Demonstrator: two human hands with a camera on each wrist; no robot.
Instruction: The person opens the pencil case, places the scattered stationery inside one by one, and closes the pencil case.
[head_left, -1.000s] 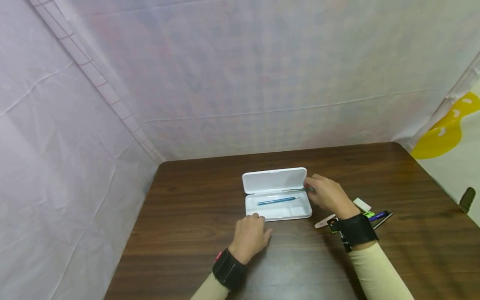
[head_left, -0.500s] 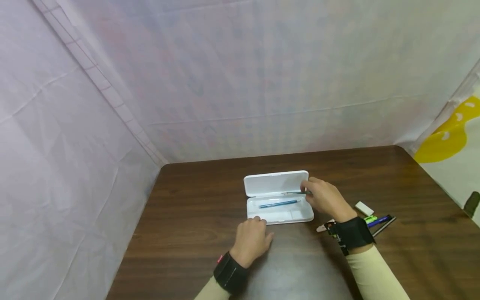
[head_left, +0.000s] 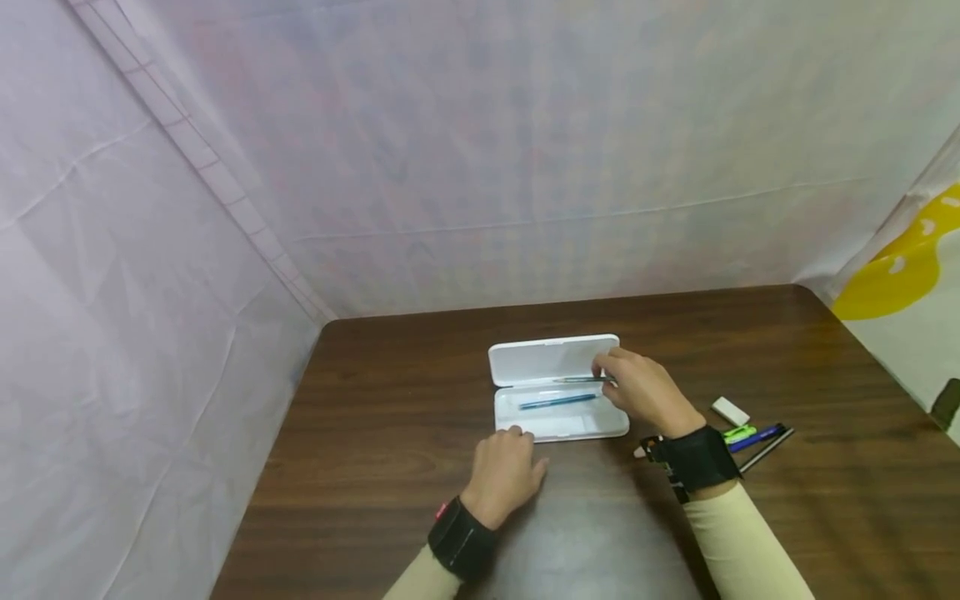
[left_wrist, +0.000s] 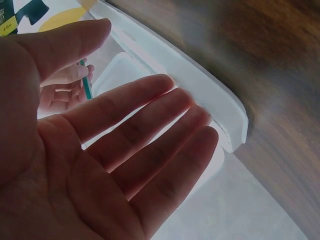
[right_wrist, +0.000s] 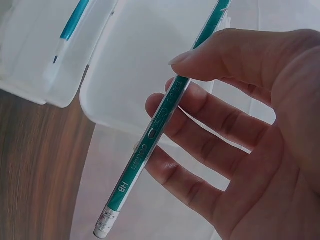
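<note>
A white pencil case (head_left: 517, 425) lies open on the table, its lid (head_left: 540, 362) tilted up at the back. Inside the base rests a blue pencil (head_left: 557, 402). Between thumb and fingers, my right hand (head_left: 647, 392) pinches a green HB pencil (right_wrist: 137, 162) with a white eraser end, held over the right part of the case. In the head view the pencil's point faces left. My left hand (head_left: 501, 477) has its fingers nearly straight, with fingertips (left_wrist: 202, 117) right at the front edge of the case.
Right of the case lie a white eraser (head_left: 730, 411), a lime-green item (head_left: 738, 434), a blue pen (head_left: 756, 437) and a thin dark stick-shaped item (head_left: 767, 450). A pale tip (head_left: 640, 452) shows beside the right wristband. White sheeting (head_left: 450, 267) hangs behind the wooden table (head_left: 390, 400).
My right hand has moved a little left, carrying the green pencil further over the case. My left hand stays at the case's front edge.
</note>
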